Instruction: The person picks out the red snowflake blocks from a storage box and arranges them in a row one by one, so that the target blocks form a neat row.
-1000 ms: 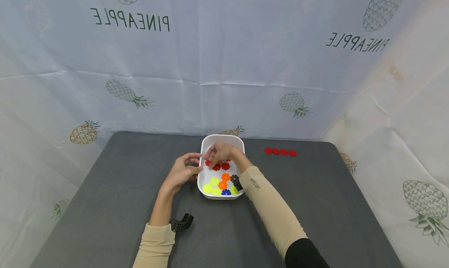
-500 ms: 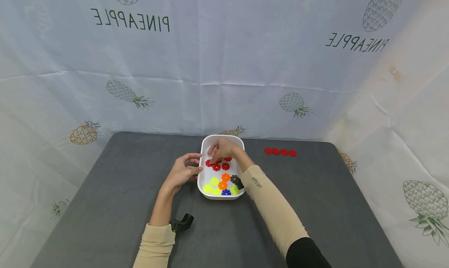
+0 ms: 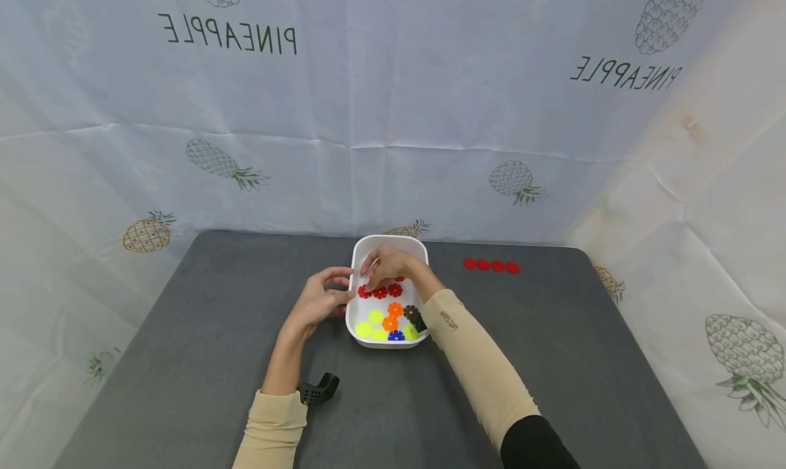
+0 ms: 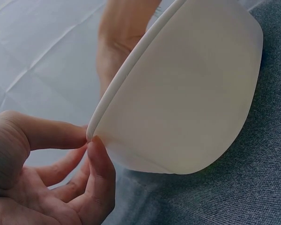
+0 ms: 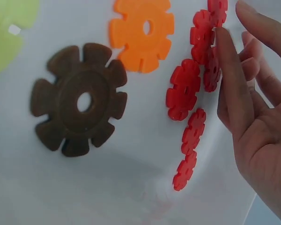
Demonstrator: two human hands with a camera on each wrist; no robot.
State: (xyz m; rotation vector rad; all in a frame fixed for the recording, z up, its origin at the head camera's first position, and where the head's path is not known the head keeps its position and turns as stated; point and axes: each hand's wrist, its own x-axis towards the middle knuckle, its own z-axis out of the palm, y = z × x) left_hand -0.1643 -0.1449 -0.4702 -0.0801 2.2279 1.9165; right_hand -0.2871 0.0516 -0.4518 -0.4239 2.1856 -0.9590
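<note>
A white tub (image 3: 420, 250) on the grey table holds flat notched discs: red (image 3: 379, 292), orange (image 3: 394, 310), yellow-green (image 3: 375, 317), brown (image 3: 409, 311) and blue (image 3: 396, 336). My left hand (image 3: 325, 298) pinches the tub's left rim between thumb and finger; the left wrist view shows that pinch of my left hand (image 4: 86, 139) on the tub wall (image 4: 187, 93). My right hand (image 3: 385, 265) reaches into the tub's far end. In the right wrist view its straight fingers (image 5: 232, 70) touch the red discs (image 5: 183, 89), next to an orange disc (image 5: 141, 33) and a brown disc (image 5: 79, 99).
Several red discs (image 3: 490, 265) lie in a row on the table to the right of the tub. A black wrist mount (image 3: 319, 389) sits at my left cuff. A pineapple-print sheet (image 3: 393, 114) closes off the table's far edge and sides.
My right hand lifted slightly, then came back down on the red discs, which now lie in a row nearer the tub's left wall. The left hand has kept its hold.
</note>
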